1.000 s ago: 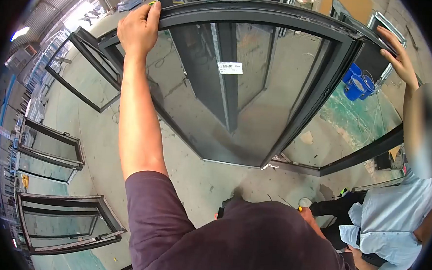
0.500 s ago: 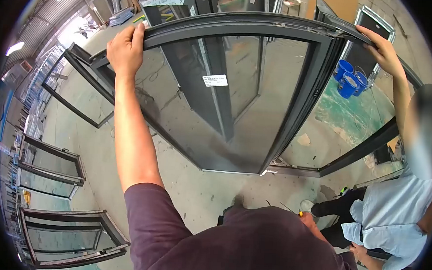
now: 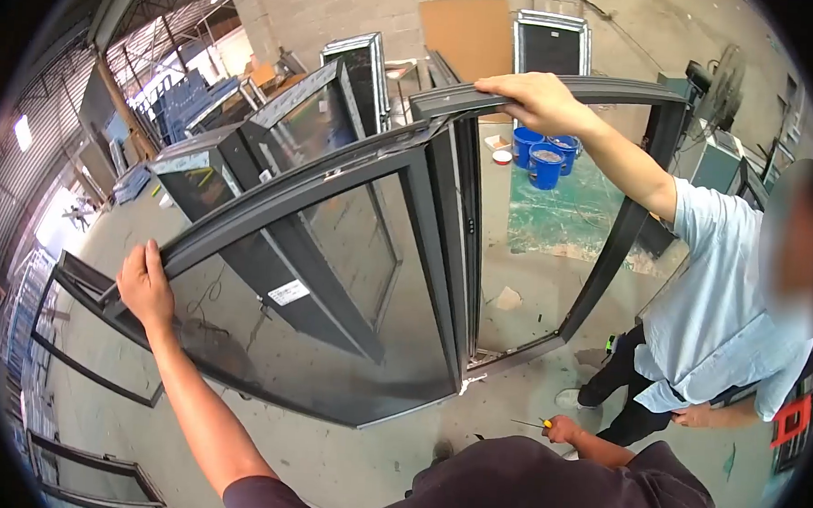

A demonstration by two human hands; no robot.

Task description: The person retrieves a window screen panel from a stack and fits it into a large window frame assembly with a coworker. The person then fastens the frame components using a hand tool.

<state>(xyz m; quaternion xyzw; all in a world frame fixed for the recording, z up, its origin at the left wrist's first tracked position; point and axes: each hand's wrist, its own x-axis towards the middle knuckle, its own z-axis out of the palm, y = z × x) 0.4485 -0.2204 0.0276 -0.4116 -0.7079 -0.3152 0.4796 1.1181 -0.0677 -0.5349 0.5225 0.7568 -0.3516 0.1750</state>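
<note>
My left hand (image 3: 147,286) is closed over the far left end of the top rail of a dark grey glazed window sash (image 3: 289,218). The sash stands upright at an angle to the window frame (image 3: 598,287), meeting it along a vertical side. Low in front of my body, my right hand (image 3: 563,431) is wrapped round a screwdriver (image 3: 545,424) with a yellow handle, its thin shaft pointing left. A co-worker's hand (image 3: 536,100) rests on the top of the window near where sash and frame meet.
The co-worker (image 3: 722,280) in a light blue shirt stands at right. Blue buckets (image 3: 545,167) stand on a green floor patch behind the frame. More framed windows (image 3: 299,115) lean behind the sash, and others (image 3: 92,472) stand at left. A fan (image 3: 723,87) is at back right.
My view has turned right, so the window appears further left and lower. The co-worker's hand still touches the window top, and more of my screwdriver shows.
</note>
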